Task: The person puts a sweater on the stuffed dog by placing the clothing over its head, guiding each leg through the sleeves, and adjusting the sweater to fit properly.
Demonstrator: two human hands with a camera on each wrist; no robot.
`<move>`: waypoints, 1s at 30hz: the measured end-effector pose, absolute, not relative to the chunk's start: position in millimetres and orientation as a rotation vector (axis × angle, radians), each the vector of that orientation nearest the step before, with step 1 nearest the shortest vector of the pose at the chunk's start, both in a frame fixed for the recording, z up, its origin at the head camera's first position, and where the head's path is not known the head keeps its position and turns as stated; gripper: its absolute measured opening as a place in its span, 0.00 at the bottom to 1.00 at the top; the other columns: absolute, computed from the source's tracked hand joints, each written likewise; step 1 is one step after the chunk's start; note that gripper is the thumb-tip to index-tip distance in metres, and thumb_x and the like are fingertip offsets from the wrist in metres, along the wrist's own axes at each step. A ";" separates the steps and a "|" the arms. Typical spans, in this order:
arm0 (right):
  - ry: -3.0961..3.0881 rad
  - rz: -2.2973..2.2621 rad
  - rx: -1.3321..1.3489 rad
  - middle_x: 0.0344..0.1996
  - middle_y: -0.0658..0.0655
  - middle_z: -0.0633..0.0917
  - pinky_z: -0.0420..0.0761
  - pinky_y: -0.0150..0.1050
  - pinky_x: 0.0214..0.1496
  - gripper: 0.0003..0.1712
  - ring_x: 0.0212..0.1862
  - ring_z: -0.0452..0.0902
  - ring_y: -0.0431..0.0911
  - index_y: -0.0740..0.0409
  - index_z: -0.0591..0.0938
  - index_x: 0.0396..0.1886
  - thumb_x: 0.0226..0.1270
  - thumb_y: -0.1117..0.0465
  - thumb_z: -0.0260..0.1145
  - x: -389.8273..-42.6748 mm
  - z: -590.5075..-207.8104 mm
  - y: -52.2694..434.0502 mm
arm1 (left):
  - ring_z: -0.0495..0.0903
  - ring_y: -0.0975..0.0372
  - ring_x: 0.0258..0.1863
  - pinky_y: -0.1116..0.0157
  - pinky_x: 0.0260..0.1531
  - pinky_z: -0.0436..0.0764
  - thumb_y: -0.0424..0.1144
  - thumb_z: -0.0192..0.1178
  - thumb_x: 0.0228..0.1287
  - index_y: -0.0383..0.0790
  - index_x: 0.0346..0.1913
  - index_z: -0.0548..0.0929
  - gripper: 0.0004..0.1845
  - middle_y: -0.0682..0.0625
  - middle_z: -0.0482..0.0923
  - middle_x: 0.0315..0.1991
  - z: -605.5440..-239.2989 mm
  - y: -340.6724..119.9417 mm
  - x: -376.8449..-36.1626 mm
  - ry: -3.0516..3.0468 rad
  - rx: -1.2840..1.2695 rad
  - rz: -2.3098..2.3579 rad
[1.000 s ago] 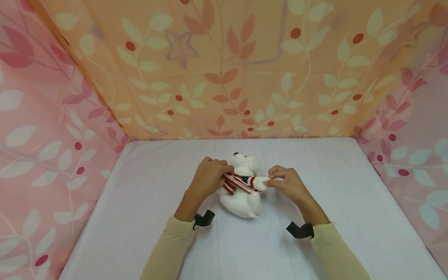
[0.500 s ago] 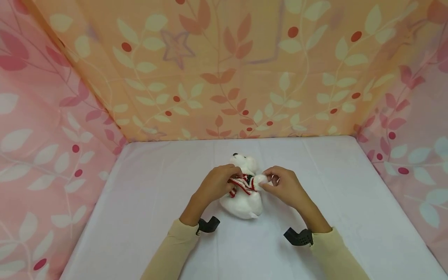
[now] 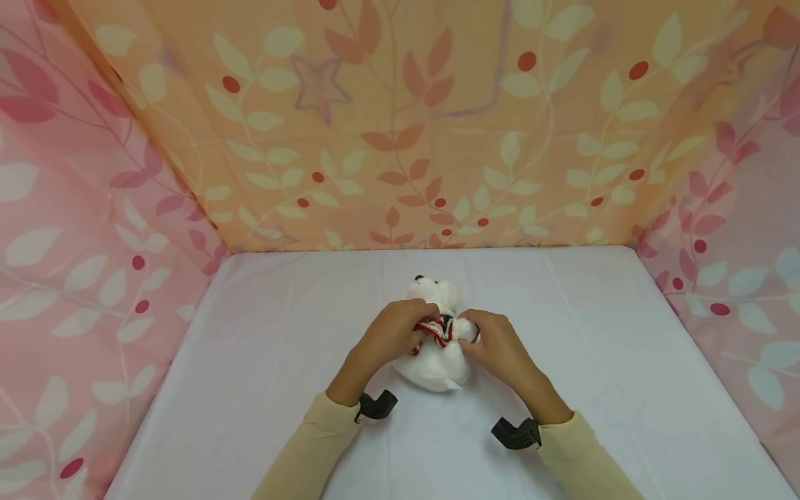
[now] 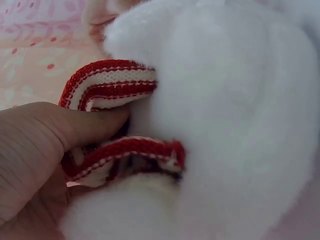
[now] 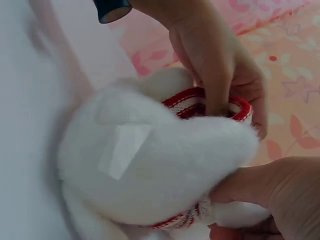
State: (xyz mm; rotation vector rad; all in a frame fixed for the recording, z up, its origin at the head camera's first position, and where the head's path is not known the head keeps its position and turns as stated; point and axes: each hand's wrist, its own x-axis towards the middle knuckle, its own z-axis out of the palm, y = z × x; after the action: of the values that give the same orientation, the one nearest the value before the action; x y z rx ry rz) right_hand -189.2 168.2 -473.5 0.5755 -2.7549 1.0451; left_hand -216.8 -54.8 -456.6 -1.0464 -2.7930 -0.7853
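Observation:
A white plush bear point(image 3: 431, 371) lies on the white table, its black nose toward the far side. Red-and-white striped knitted clothing point(image 3: 442, 333) is bunched around its upper body. My left hand point(image 3: 394, 330) pinches the knit's edge; in the left wrist view the thumb lies inside a striped knitted loop point(image 4: 117, 82). With thumb and fingers, my right hand point(image 3: 496, 347) grips the bear's white arm, just beside a knitted cuff. In the right wrist view a white tag point(image 5: 125, 147) shows on the bear point(image 5: 165, 175). My left fingertips are partly hidden by the knit.
The white-covered table point(image 3: 281, 347) extends around the bear on all sides. An orange leaf-patterned cloth point(image 3: 400, 139) stands behind it, with pink patterned cloths point(image 3: 69, 278) at the sides. Each wrist carries a black camera mount point(image 3: 517, 433).
My left hand has moved right and slightly down, with the knit bunching closer to the bear's arm. My right hand has come inward and now wraps farther round the arm.

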 end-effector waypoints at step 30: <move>-2.684 1.420 0.324 0.36 0.56 0.87 0.79 0.40 0.37 0.13 0.34 0.78 0.46 0.57 0.87 0.42 0.55 0.69 0.71 -192.5 -474.8 167.5 | 0.78 0.68 0.35 0.67 0.40 0.78 0.35 0.72 0.60 0.48 0.45 0.86 0.11 0.60 0.82 0.38 -455.8 -51.6 -214.8 -2.766 -1.124 -0.809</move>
State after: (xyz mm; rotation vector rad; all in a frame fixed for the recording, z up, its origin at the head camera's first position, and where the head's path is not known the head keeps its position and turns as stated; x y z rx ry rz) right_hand -192.5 167.5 -474.8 0.3241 -2.6845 1.4195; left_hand -214.8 -51.6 -455.8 -1.1244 -2.7658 -0.8087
